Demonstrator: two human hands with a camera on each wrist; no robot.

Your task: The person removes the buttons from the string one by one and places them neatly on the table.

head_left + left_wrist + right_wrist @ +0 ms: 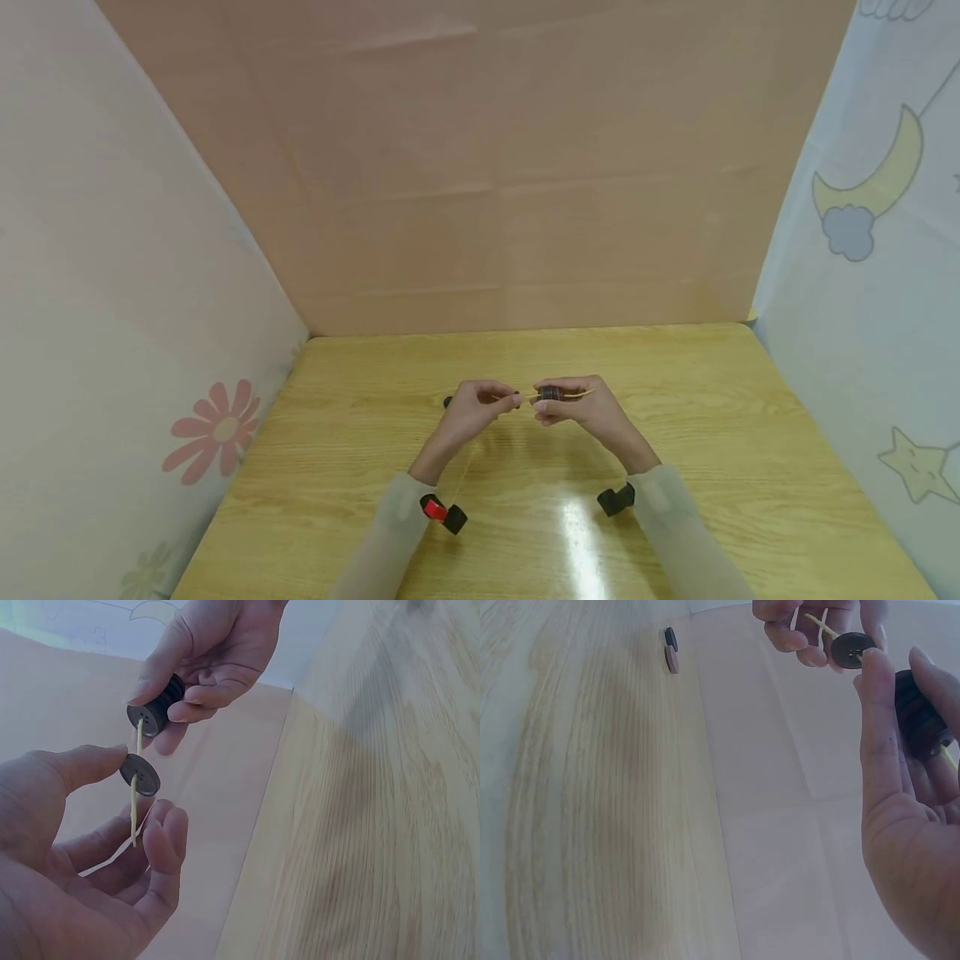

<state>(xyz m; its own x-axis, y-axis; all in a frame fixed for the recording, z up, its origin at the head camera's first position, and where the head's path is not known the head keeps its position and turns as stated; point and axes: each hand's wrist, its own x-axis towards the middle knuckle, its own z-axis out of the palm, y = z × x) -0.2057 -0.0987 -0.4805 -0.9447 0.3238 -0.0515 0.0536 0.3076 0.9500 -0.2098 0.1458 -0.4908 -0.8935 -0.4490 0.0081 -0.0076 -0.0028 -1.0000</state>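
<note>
A dark round button (140, 775) is on a yellow cord (135, 817) that passes through one of its holes. My left hand (474, 408) pinches this button by its rim, thumb on the upper edge in the left wrist view. A short cord end sticks out past it. To the right, my right hand (596, 410) grips a stack of dark buttons (551, 393) on the same cord, between thumb and fingers. A short stretch of bare cord separates the single button from the stack. The cord's other end comes out behind the stack, over the right palm.
Two loose buttons, one black (670, 639) and one brownish-pink (672, 660), lie on the wooden table (375, 433). The head view shows a dark button (447, 402) just beyond the left hand. A brown-papered panel (495, 167) stands behind, with printed white walls on both sides.
</note>
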